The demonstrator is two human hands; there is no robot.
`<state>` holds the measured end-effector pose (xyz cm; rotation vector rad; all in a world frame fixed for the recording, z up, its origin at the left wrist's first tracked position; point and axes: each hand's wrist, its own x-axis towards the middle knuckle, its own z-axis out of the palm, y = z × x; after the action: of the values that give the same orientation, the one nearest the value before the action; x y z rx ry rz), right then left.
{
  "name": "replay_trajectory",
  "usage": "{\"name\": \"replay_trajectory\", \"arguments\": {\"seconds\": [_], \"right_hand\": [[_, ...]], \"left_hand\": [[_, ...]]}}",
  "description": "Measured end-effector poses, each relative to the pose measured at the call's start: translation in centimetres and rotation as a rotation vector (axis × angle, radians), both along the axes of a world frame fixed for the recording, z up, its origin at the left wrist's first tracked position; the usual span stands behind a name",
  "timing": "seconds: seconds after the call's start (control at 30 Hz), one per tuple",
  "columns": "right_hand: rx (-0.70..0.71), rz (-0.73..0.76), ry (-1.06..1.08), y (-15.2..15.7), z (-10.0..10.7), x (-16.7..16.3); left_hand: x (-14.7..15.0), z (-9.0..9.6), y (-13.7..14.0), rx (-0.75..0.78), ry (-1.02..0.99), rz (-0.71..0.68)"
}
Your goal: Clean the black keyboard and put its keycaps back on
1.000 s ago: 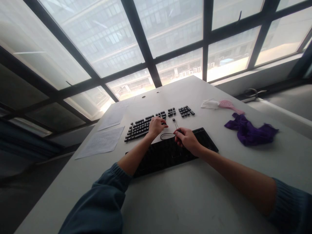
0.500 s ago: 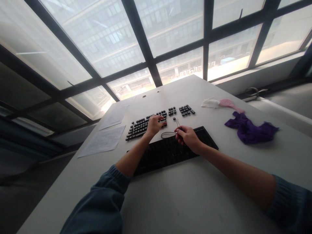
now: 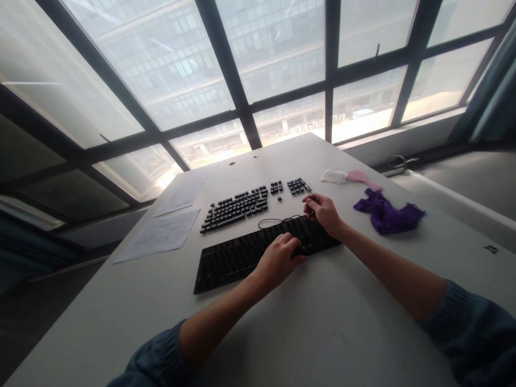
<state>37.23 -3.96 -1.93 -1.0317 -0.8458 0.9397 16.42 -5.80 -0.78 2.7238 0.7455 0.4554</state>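
Note:
My left hand (image 3: 281,258) lies on the front edge of a long black keyboard (image 3: 229,260), fingers curled over its top and thumb low at the near edge. Closed around the dark handle of a wire keycap puller (image 3: 308,188), my right hand (image 3: 322,212) hovers above the keyboard's right end. The puller's thin prongs point away from me. Behind the keyboard, black keycaps (image 3: 236,207) stand in rows, with smaller groups (image 3: 297,185) to the right. One single keycap (image 3: 279,199) sits apart. A thin black cable (image 3: 271,221) loops behind the keyboard.
Paper sheets (image 3: 159,236) lie on the left of the white table (image 3: 322,322). At the right are a purple cloth (image 3: 389,212), a pink item (image 3: 360,176) and a white crumpled piece (image 3: 334,175). Large windows (image 3: 282,54) rise beyond the table's far edge.
My left hand has left the keycap rows and come back onto the keyboard's front edge. My right hand has shifted right relative to the keyboard, still with the puller. The view has turned slightly.

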Motion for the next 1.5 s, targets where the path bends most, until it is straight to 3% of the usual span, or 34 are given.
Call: {"name": "replay_trajectory", "arguments": {"seconds": [0.2,0.47,0.7,0.8,0.9,1.03,1.1,1.27,1.5], "right_hand": [[-0.031,-0.052,-0.067,-0.7,-1.2,1.1],[-0.058,-0.062,-0.074,-0.8,-1.3,0.8],[-0.064,-0.054,-0.087,-0.7,-1.5,0.9],[-0.077,-0.051,-0.074,-0.7,-1.4,0.9],[-0.086,-0.046,-0.07,-0.7,-1.3,0.8],[-0.087,-0.05,-0.077,-0.6,-1.2,0.8],[-0.088,-0.052,-0.079,-0.6,-1.2,0.8],[-0.093,-0.048,-0.087,-0.5,-1.1,0.8],[-0.094,-0.049,-0.079,-0.4,-1.1,0.8]], "left_hand": [[0.0,-0.9,0.9,-0.079,-0.063,0.004],[-0.3,-2.8,0.8,-0.074,-0.3,-0.003],[-0.8,-0.8,1.0,-0.226,-0.449,0.091],[-0.6,0.7,3.8,-0.207,-0.461,0.141],[0.2,1.8,8.7,-0.115,-0.403,0.282],[2.1,1.2,14.9,0.142,-0.178,0.382],[2.9,0.3,16.9,0.182,-0.082,0.441],[3.4,-1.3,19.1,0.128,0.017,0.533],[2.9,-1.2,19.3,0.091,0.033,0.53]]}}
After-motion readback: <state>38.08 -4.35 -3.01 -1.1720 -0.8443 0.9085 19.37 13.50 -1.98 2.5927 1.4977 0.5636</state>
